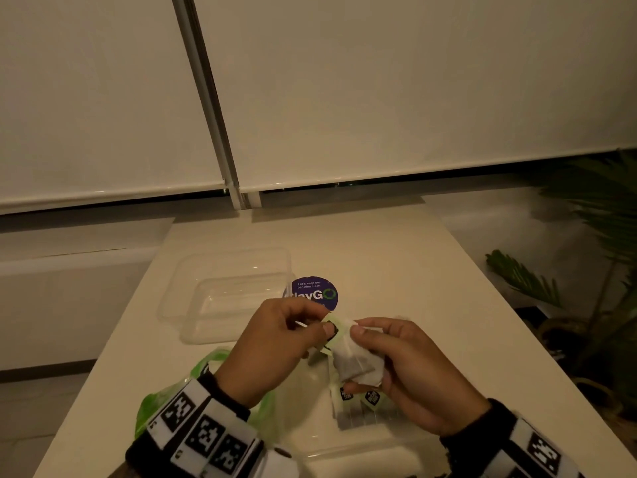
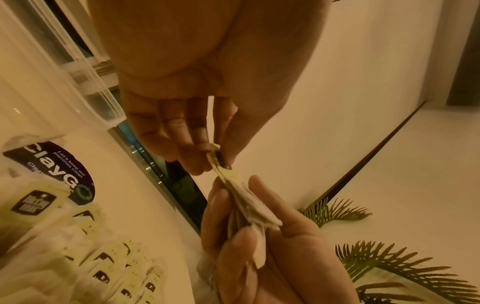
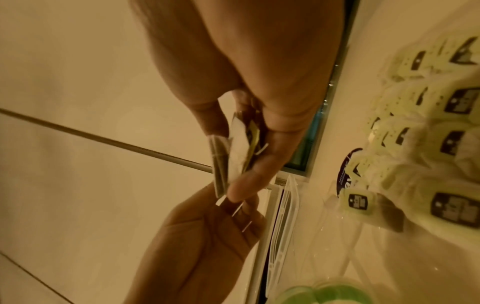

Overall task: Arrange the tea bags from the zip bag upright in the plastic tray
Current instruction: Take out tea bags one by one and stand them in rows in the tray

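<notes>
Fingers of L hand [image 1: 275, 343] pinching tea bag tag [image 1: 332, 331]; R hand [image 1: 410, 370] fingers clamped on tea bags [image 1: 358, 365], above zip bag [image 1: 296, 401]

White table [image 1: 396, 257], long, running away toward the window blinds. On it near the left edge, mid-length: clear plastic tray [image 1: 206, 326], resting on or just beside a clear lid [image 1: 193, 270] that reaches toward the far end; can't tell if they touch. Just right of the tray, round dark purple sticker [image 1: 319, 291] flat on the top, partly hidden. At the near edge: clear zip bag [image 1: 303, 401] with green trim, tea bags inside, lying flat.
</notes>
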Available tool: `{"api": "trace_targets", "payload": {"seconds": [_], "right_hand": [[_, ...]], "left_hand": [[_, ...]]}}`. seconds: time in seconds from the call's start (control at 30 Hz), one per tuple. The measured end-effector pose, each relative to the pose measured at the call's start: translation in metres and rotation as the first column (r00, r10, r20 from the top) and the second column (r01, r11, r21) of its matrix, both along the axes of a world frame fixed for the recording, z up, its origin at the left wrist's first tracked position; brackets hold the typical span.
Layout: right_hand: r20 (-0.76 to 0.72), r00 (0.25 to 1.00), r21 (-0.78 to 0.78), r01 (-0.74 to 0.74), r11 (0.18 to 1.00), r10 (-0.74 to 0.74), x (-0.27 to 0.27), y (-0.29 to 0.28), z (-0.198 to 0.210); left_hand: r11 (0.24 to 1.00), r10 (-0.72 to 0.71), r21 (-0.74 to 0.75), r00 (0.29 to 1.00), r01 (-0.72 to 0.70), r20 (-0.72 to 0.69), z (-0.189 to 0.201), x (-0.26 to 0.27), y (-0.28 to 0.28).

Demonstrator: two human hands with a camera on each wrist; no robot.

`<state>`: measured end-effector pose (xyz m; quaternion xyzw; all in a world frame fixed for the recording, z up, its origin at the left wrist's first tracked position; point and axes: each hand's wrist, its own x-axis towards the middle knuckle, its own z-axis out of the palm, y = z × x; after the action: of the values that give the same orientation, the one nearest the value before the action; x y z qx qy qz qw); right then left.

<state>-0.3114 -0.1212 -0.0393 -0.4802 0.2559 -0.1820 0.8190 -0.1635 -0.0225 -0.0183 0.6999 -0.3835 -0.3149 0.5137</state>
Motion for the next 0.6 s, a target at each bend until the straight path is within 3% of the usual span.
{"api": "trace_targets", "payload": {"seconds": [0.07,0.2,0.43,0.6], "right_hand": [[-0.004,1.0,0.0,0.024,1.0,-0.024,0.002,0.001,-0.002],[-0.013,0.996,-0.036,0.085,0.996,-0.085,0.007,0.001,-0.009],[0.022,0.982,-0.086,0.187,0.979,-0.186,0.008,0.001,-0.006],[0.075,0.977,-0.107,0.206,0.973,-0.198,0.008,0.003,-0.003]], "left_hand": [[0.998,0.064,-0.016,0.997,-0.063,0.036,-0.004,0.0,0.0],[0.978,0.204,-0.109,0.94,-0.181,0.273,-0.009,-0.004,0.004],[0.98,0.185,-0.133,0.908,-0.145,0.376,-0.011,-0.01,0.007],[0.97,0.219,-0.174,0.921,-0.169,0.322,-0.009,-0.01,0.007]]}}
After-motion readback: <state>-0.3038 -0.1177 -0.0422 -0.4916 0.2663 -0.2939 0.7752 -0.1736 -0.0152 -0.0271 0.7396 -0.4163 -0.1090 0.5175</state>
